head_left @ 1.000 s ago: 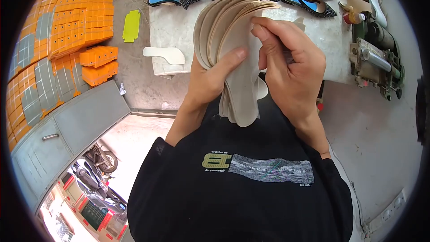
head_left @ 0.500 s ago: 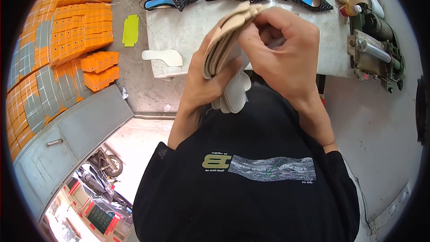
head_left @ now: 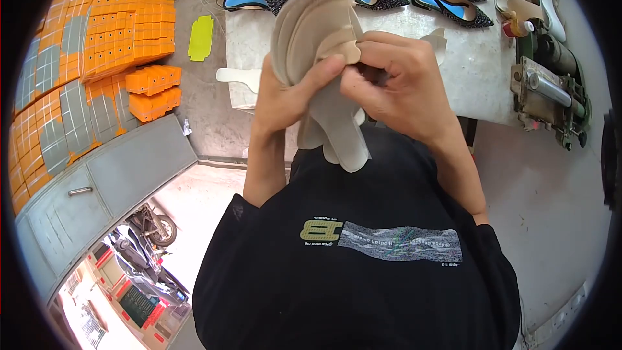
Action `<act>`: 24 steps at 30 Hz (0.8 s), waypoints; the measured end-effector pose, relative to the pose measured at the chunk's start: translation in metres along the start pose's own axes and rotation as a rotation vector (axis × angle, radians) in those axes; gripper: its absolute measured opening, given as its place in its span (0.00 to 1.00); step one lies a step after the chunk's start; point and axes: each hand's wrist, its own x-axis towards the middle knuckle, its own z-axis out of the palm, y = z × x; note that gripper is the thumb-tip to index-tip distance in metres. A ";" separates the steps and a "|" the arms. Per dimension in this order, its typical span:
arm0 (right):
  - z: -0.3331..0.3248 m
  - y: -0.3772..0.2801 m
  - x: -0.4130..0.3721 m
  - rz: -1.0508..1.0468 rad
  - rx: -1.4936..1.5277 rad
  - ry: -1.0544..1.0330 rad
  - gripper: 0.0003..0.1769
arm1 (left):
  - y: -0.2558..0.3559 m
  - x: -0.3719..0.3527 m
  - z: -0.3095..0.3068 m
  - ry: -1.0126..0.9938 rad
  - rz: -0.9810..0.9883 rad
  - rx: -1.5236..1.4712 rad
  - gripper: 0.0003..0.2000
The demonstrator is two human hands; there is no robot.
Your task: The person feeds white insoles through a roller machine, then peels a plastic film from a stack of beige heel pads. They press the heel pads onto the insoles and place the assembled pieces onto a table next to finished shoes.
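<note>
A stack of pale beige and white shoe insoles (head_left: 298,35) is fanned out in front of my chest, over the table's near edge. My left hand (head_left: 282,104) is closed round its left side, the thumb lying across the face. The narrow ends (head_left: 346,142) hang down towards the black shirt. At the stack's right edge my right hand (head_left: 405,84) is closed in a pinch on the beige edge of an insole (head_left: 350,52). Its fingertips nearly meet my left thumb.
Black studded pointed shoes (head_left: 453,3) with blue footbeds line the back of the table (head_left: 249,35). A white insole (head_left: 236,76) lies at its left edge. A roller machine (head_left: 547,84) stands right, beside a small bottle (head_left: 515,27). Orange boxes (head_left: 133,26) are stacked left.
The insole stack has turned from edge-on to show its fanned faces. My right hand has come down to its right edge, near my left thumb. The whole view has shifted slightly.
</note>
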 end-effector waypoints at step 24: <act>0.018 0.012 -0.002 0.115 0.160 0.033 0.04 | -0.043 0.023 -0.049 -0.134 0.073 0.111 0.16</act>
